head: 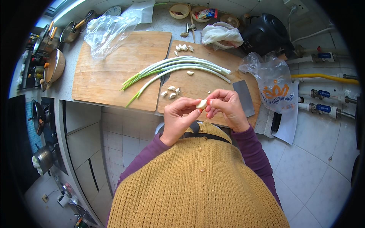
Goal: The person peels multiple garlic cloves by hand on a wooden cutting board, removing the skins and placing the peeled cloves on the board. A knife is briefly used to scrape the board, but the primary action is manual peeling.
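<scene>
Between the fingertips of my left hand and my right hand is a pale garlic clove, above the near edge of the right wooden cutting board. Both hands touch the clove. Several unpeeled-looking garlic cloves lie left of my hands, and another small group sits at the board's far side. A single clove rests farther back. Long scallions lie across both boards. The dark blade of a cleaver lies flat just right of my right hand; its handle is not seen.
A left wooden board carries a clear plastic bag. A printed plastic bag is at the right, below a black appliance. Bowls and a white-bag-covered container stand behind. A pan is at the left.
</scene>
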The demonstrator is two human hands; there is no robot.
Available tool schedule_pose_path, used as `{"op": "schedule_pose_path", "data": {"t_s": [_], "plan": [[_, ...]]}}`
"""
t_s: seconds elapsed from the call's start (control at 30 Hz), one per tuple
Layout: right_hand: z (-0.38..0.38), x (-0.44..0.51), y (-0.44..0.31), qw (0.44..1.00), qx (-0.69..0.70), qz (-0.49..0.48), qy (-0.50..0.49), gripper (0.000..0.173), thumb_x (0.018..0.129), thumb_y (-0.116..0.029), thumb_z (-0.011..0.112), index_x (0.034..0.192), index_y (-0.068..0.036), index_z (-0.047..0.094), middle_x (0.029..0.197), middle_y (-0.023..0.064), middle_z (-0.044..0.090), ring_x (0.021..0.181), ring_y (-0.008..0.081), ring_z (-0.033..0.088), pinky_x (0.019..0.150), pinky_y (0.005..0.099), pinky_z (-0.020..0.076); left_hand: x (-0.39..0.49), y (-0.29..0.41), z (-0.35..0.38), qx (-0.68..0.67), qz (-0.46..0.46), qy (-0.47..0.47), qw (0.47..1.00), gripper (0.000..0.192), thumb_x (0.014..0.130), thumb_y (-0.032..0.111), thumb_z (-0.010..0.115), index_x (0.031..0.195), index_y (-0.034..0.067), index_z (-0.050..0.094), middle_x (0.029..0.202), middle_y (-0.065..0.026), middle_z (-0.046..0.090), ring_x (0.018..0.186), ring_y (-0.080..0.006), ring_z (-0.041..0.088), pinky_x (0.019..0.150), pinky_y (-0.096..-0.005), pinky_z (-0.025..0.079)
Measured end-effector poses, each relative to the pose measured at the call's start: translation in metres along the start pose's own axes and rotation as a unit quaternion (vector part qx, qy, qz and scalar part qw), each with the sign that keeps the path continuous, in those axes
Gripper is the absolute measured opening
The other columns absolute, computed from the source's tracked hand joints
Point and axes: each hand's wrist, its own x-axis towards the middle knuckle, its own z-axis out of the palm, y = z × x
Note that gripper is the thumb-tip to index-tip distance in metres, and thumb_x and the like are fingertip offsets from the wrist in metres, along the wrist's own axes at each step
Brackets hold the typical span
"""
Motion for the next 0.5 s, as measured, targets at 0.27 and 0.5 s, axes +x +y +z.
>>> {"op": "schedule_pose_path", "data": {"t_s": [0.27, 0.5], "plan": [[-0.0022, 0.0002, 0.0037, 0.999, -0.038, -0.008, 0.002, 0.01, 0.08, 0.004, 0.055, 0.085, 0.005, 0.063, 0.076, 0.0131, 0.068, 0.061, 0.0132, 0.065, 0.056, 0.0243, 0.0562, -0.0014, 0.0002, 0.0005, 0.006, -0.004, -0.002, 1.0, 0.027, 0.08, -0.009, 0.066, 0.107, -0.006, 0.065, 0.101, -0.0118, 0.067, 0.09, -0.0171, 0.067, 0.081, -0.0257, 0.055], [-0.0061, 0.0007, 0.0103, 1.0, 0.018, 0.0, 0.004, 0.015, 0.082, 0.002, 0.051, 0.088, 0.005, 0.064, 0.077, 0.0123, 0.066, 0.06, 0.0143, 0.065, 0.056, 0.0251, 0.0553, 0.0016, 0.0005, -0.0012, -0.162, -0.13, 0.005, 0.978, 0.024, 0.084, -0.001, 0.064, 0.108, -0.005, 0.065, 0.102, -0.0144, 0.068, 0.089, -0.0181, 0.068, 0.082, -0.0299, 0.056]]}}
